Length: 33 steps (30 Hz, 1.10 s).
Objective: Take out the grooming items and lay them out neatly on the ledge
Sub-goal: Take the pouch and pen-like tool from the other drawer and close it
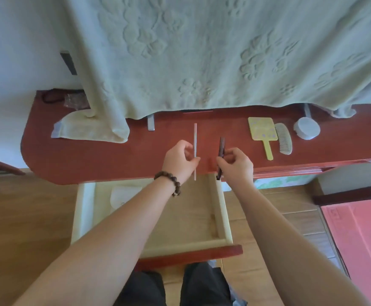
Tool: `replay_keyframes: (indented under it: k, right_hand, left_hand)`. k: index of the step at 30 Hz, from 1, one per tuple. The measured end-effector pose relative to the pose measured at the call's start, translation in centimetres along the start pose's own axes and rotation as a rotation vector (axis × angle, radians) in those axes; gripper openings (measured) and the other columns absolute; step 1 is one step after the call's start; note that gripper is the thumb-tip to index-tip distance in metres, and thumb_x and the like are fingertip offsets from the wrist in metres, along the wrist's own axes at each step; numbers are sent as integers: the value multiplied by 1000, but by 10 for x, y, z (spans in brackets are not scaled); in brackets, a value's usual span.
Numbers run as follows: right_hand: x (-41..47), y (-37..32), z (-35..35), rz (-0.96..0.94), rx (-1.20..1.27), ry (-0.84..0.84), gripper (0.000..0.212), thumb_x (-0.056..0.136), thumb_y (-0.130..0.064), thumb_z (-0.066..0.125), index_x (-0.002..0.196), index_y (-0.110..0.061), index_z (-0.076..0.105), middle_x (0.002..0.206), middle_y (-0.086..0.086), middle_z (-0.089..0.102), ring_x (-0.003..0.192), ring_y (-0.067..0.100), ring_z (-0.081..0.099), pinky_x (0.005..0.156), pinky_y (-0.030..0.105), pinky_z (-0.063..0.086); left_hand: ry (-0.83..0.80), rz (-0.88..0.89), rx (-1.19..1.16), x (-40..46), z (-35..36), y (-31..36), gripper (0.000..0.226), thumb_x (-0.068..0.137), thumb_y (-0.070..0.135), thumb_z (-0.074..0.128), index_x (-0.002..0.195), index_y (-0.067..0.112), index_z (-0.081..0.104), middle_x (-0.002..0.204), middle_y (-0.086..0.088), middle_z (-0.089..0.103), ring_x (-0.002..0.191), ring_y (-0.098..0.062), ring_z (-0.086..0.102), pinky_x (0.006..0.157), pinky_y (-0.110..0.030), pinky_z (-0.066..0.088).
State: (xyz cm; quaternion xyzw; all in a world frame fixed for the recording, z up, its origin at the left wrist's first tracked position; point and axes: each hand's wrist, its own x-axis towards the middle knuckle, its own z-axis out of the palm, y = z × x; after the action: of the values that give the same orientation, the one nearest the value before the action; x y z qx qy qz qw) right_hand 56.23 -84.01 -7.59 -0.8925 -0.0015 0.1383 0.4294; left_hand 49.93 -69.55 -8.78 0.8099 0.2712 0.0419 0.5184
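Dark trousers (173, 286) showing at bottom centre, open drawer (222, 219) just above. Left hand (180, 161) pinching thin pale stick (195, 140), right hand (236, 165) pinching dark slim tool (221, 149), both held upright over near edge of red desk (136, 160), mid-frame. Lying at right of desk: yellow hand mirror (263, 131), touching grey comb (284, 139), round white container (307, 129) near. Green towel (191, 51) hanging above.
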Motion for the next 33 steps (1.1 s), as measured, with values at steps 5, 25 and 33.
replay_keyframes:
  k: [5, 25, 33]
  right_hand:
    - [75, 3, -26, -9, -140, -66, 12, 82, -23, 63, 93, -19, 60, 71, -11, 56, 56, 7, 54, 52, 25, 45]
    - [142, 17, -30, -1, -377, -226, 27, 86, -27, 66, 101, -8, 55, 90, 8, 60, 80, 27, 59, 66, 34, 48]
    - [124, 22, -47, -49, -327, -208, 36, 84, -35, 67, 108, -10, 54, 96, 5, 61, 84, 25, 59, 68, 32, 45]
  left_hand:
    - [46, -67, 147, 49, 48, 32, 24, 84, 17, 69, 104, 14, 57, 89, 1, 63, 76, -16, 62, 60, -19, 44]
    - [111, -215, 404, 81, 98, 45, 31, 84, 24, 70, 105, 8, 55, 95, -9, 65, 86, -27, 64, 71, -31, 50]
    - [209, -146, 314, 48, 78, 33, 32, 83, 35, 68, 107, 17, 58, 94, 0, 64, 91, -18, 60, 76, -31, 50]
